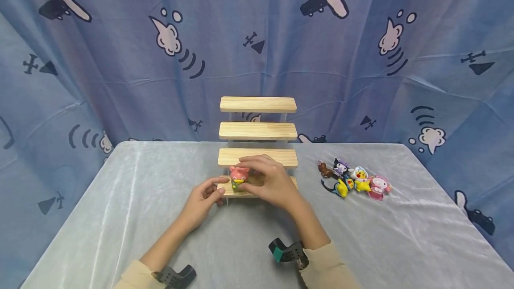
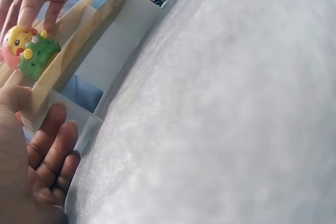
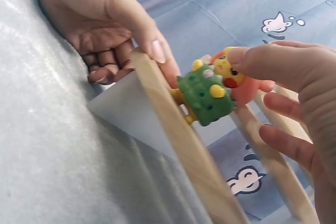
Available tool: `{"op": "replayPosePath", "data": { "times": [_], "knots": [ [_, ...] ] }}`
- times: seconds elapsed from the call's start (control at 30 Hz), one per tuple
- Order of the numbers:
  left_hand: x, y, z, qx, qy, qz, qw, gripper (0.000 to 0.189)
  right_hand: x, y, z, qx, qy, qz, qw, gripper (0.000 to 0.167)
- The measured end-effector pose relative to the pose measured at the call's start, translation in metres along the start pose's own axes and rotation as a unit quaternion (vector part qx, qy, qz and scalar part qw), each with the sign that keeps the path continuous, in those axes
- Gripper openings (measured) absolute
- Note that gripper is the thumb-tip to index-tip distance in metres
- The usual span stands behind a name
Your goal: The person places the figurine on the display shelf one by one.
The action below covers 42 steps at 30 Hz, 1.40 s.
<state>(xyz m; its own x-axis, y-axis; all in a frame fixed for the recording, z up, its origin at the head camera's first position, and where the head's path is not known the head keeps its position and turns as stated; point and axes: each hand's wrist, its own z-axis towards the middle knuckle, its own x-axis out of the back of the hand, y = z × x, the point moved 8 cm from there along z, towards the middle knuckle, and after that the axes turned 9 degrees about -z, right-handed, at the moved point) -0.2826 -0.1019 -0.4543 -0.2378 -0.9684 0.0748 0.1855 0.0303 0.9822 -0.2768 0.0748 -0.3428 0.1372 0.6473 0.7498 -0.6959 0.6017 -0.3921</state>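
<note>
A small figurine point(image 1: 238, 177) with a pink hood, yellow face and green body stands at the left end of the lowest tier of a stepped wooden display shelf point(image 1: 257, 130). My right hand point(image 1: 271, 182) pinches its head, the thumb over the yellow face in the right wrist view. My left hand point(image 1: 206, 195) grips the left end of that tier. Its thumb point(image 3: 149, 40) lies at the wooden edge, and the other fingers point(image 2: 55, 156) curl below the board beside the clear support. The figurine's feet meet the board in the right wrist view.
Several small figurines point(image 1: 361, 177) lie grouped on the grey cloth-covered table point(image 1: 160, 244), right of the shelf. A blue curtain point(image 1: 225, 26) printed with planes hangs behind the table. The shelf's upper tiers point(image 1: 258, 104) rise behind my hands.
</note>
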Motion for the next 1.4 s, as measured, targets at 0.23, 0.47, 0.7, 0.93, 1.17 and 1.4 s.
{"op": "replayPosePath", "data": {
  "times": [0.23, 0.47, 0.7, 0.93, 1.17, 1.4],
  "knots": [
    [0.001, -0.002, 0.000, 0.006, 0.011, -0.004, 0.9999, 0.029, 0.015, 0.000, 0.004, 0.011, 0.025, 0.020, 0.9994, 0.045],
    [0.005, -0.001, -0.001, 0.010, 0.017, 0.000, 0.9998, 0.029, 0.039, -0.001, 0.008, 0.019, 0.063, 0.027, 0.9975, 0.040],
    [0.006, 0.001, 0.000, 0.001, 0.014, 0.003, 0.9999, 0.029, 0.071, 0.017, -0.003, -0.008, 0.091, 0.022, 0.9956, 0.034],
    [0.005, 0.001, 0.001, -0.001, 0.008, -0.001, 1.0000, 0.030, 0.100, 0.043, -0.025, -0.049, 0.107, -0.014, 0.9930, 0.031],
    [0.001, -0.002, -0.001, 0.010, 0.007, -0.006, 0.9999, 0.030, 0.127, 0.068, -0.062, -0.095, 0.123, -0.078, 0.9848, 0.031],
    [-0.003, -0.003, -0.003, 0.003, 0.007, -0.003, 1.0000, 0.030, 0.141, 0.097, -0.103, -0.151, 0.132, -0.100, 0.9746, 0.029]
  ]
}}
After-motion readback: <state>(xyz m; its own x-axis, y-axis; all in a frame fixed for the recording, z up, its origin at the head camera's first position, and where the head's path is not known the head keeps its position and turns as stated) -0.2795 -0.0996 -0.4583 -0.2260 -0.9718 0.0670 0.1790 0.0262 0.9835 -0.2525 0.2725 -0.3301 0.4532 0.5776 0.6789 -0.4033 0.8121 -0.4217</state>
